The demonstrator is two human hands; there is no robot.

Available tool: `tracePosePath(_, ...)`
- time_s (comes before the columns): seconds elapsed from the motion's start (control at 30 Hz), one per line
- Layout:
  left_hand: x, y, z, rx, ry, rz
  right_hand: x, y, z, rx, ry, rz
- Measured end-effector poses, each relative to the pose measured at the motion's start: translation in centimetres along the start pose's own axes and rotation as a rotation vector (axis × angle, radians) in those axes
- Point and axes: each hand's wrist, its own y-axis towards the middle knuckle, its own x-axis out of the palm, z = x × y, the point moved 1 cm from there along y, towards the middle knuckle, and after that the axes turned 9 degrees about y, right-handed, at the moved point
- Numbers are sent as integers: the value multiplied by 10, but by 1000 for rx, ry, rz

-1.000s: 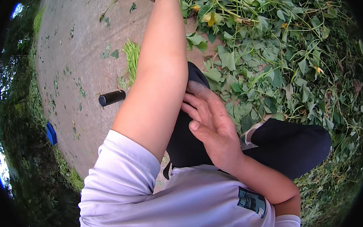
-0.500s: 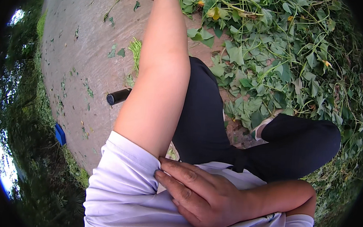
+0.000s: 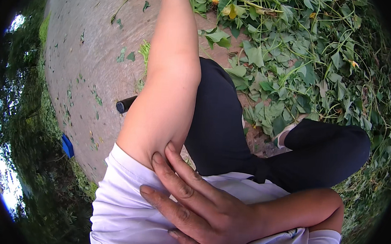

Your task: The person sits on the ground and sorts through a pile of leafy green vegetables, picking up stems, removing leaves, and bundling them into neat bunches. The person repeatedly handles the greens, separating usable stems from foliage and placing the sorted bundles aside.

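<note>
A heap of cut green vines [image 3: 297,61] — broad, soft leaves on thin stems — is spread beside the bare dirt ground [image 3: 87,61]. The left arm is stretched toward it, its hand cut off at the frame's edge, fingers unseen. The right hand [image 3: 199,207] is laid flat on the white shirt sleeve [image 3: 123,207], fingers [image 3: 175,165] spread, gripping nothing — gathering seems paused. A dark cylinder [image 3: 126,105] lies nearby.
</note>
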Motion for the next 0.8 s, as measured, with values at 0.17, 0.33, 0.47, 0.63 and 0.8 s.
tracePosePath(0.17,3,-1,-12,-13,-32,-3,0,-6,-1,-97,-114,-89)
tracePosePath(0.33,41,-9,-22,-16,-278,-52,-44,28,-22,225,30,-446)
tracePosePath(0.47,63,-83,-90,-164,-293,-163,-113,70,11,30,-439,-183)
tracePosePath(0.63,116,-259,-163,-390,11,-498,-212,121,37,84,-898,232)
tracePosePath(0.8,108,-339,-184,-631,133,-672,-228,128,56,336,-449,453)
